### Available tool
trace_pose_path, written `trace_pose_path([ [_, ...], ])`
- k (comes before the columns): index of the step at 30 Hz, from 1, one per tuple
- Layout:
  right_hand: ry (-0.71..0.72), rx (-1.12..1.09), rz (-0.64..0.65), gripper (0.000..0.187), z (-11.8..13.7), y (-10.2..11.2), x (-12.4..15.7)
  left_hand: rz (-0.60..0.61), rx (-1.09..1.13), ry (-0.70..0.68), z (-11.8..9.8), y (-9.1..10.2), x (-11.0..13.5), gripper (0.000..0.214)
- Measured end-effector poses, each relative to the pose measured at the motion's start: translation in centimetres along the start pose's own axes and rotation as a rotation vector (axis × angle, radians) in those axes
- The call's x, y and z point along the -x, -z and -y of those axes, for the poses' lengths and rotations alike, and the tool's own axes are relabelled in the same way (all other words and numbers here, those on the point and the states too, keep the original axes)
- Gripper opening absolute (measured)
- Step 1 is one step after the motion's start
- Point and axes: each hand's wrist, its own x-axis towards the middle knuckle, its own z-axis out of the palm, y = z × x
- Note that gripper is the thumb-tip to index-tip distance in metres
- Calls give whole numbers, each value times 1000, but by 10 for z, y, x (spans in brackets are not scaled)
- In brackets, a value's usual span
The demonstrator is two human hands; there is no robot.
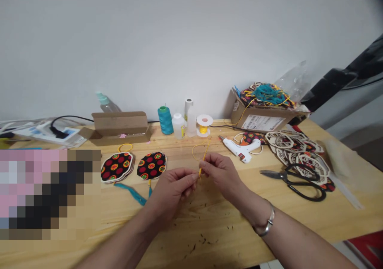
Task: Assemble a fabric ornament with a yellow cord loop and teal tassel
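— Pinching what, L hand (pixel 172 190) & R hand (pixel 220 174)?
— Both closed on yellow cord (pixel 204 157), mid table (pixel 209 229). Cord runs up-table from the grip twd spool (pixel 204 128); R hand nearer.

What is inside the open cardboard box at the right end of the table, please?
The cardboard box holds a tangle of teal and yellow cords lying on black patterned pieces. Its walls hide whatever sits lower down.
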Motion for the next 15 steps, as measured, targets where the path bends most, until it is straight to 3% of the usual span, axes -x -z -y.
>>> trace_pose_path([
  [4, 26, 3, 38, 23, 3, 2, 1, 11, 27, 8, 0, -1, 1, 15],
  [10, 22, -17, -25, 26, 1, 3, -2, 51, 20, -21, 2, 1, 1, 18],
  [15, -205, -365, 203, 36, -1, 1, -2, -10, 102, -22, 1, 3, -3, 18],
])
